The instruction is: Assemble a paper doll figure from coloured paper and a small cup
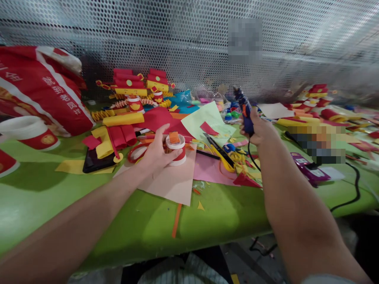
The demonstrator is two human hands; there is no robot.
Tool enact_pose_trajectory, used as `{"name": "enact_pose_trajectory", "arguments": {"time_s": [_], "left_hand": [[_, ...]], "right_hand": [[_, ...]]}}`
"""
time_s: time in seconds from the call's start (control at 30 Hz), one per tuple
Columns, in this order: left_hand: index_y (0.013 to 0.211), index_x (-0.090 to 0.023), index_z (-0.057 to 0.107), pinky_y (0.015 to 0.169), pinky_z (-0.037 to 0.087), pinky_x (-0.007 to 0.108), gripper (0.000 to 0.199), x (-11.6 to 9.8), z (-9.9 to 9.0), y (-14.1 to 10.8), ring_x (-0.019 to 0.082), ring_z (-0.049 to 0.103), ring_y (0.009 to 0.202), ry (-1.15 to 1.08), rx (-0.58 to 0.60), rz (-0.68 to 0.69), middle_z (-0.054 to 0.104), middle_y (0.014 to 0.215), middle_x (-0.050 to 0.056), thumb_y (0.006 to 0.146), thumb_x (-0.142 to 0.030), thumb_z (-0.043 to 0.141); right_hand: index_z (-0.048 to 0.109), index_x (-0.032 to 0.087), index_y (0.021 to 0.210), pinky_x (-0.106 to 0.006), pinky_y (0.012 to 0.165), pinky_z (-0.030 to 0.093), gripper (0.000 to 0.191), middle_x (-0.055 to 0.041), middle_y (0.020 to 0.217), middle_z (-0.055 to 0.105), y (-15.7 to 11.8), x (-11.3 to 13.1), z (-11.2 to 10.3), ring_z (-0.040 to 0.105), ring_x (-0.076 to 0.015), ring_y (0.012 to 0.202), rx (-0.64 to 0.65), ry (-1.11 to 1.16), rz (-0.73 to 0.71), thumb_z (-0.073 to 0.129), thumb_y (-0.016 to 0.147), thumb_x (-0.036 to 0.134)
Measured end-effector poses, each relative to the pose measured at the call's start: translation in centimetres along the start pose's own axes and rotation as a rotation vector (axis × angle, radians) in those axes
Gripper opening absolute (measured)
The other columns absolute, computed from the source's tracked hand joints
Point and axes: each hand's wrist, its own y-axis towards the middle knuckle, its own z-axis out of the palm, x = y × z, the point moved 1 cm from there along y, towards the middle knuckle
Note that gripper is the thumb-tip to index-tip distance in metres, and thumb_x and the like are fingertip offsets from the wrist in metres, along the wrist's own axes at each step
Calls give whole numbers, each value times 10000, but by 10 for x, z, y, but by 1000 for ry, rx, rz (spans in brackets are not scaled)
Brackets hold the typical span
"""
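Observation:
My left hand [156, 152] is closed around the side of a red and white paper cup [179, 159], its thumb along the front and its index finger behind. A folded strip of orange paper [174, 137] sits on top of the cup. The cup stands on a pale pink paper sheet [171, 187]. Raised over the right side of the table, my right hand [258, 126] grips a dark blue glue gun [246, 112] with a black cord hanging from it. Below lie scissors [226, 161] with yellow handles.
Finished paper figures [130, 88] stand at the back. Red scissors [136, 154] and a black phone [97, 159] lie left, near larger paper cups [38, 134] and a red bag [47, 86]. A purple device [309, 167] with a black cable is on the right. Paper scraps surround the scissors.

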Motion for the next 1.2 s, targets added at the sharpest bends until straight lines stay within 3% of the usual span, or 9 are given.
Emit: {"name": "enact_pose_trajectory", "arguments": {"time_s": [0.03, 0.07, 0.13, 0.23, 0.43, 0.6, 0.73, 0.97, 1.2], "left_hand": [[1332, -203, 250, 882, 450, 454, 792, 0, 0, 0, 251, 575, 1010, -6, 5, 0, 569, 1110, 109, 668, -282, 674], [1331, -203, 248, 883, 451, 452, 788, 0, 0, 0, 250, 575, 1010, -15, 10, 0, 567, 1111, 110, 671, -282, 670], [1329, -204, 243, 877, 458, 443, 781, 0, 0, 0, 244, 580, 1001, -40, 27, -4, 567, 1109, 108, 675, -283, 664], [1321, -220, 242, 863, 471, 417, 764, 1, 0, 0, 229, 588, 983, -74, 36, 1, 573, 1095, 89, 682, -283, 655], [1303, -216, 258, 872, 456, 430, 743, -1, 0, -1, 238, 576, 1003, -88, 44, -8, 578, 1101, 91, 683, -314, 656], [1282, -227, 274, 854, 459, 423, 721, -2, 0, 0, 237, 583, 993, -79, 42, -6, 587, 1080, 86, 675, -297, 657], [1248, -222, 280, 844, 459, 432, 684, 0, 0, 0, 241, 585, 992, -60, 42, -18, 584, 1083, 95, 680, -300, 655], [1170, -230, 323, 806, 474, 399, 592, 0, 0, -1, 228, 591, 979, -23, 32, 2, 582, 1083, 76, 686, -314, 653], [1142, -230, 343, 819, 467, 399, 550, 1, 0, -1, 217, 598, 965, 8, 30, 14, 577, 1096, 72, 695, -316, 650]], "right_hand": [[544, 174, 738, -203, 379, 345, 388, 22, 605, 469, -4, 3, 3, 416, -75, 456, 227, 106, 16, 472, 781, 552], [540, 178, 721, -193, 360, 326, 398, 34, 592, 451, -9, 5, 5, 398, -65, 441, 372, 182, 23, 538, 721, 577], [502, 186, 657, -197, 382, 376, 404, 47, 578, 440, -19, 11, 8, 438, -66, 453, 489, 261, -19, 673, 594, 547], [507, 186, 650, -239, 438, 451, 388, 27, 611, 508, -35, 20, 13, 548, -111, 515, 470, 270, -125, 764, 482, 424], [567, 178, 736, -241, 348, 359, 317, -31, 779, 633, -63, 38, 22, 461, -69, 396, 644, 180, -319, 734, 545, 368], [572, 157, 661, -240, 386, 364, 294, 17, 510, 537, -65, 35, 24, 431, -71, 376, 743, -33, -349, 753, 553, 361], [545, 173, 646, -226, 384, 347, 329, 41, 444, 480, -64, 29, 25, 417, -74, 380, 796, -153, -312, 745, 561, 421], [536, 176, 640, -246, 422, 358, 383, 33, 473, 483, -66, 32, 31, 423, -94, 431, 725, -379, -310, 753, 498, 458], [537, 184, 621, -270, 497, 391, 395, 36, 477, 480, -70, 34, 36, 454, -120, 502, 688, -451, -391, 732, 487, 500]]}}
